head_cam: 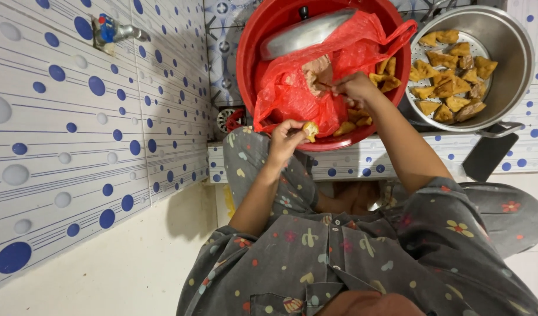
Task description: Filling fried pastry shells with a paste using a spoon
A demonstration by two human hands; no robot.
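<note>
Tiled ledge bears red basin (245,58); left hand (283,137) pinches tofu puff (310,130) for filling, right hand (354,88) grips stick (323,86) over bag (292,93).

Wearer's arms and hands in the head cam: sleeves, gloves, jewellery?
Both hands, left hand and right hand, are bare: no gloves, and no rings or watch that I can make out. The forearms are uncovered too. Short sleeves belong to a loose grey top printed with small coloured flowers and hearts.
</note>
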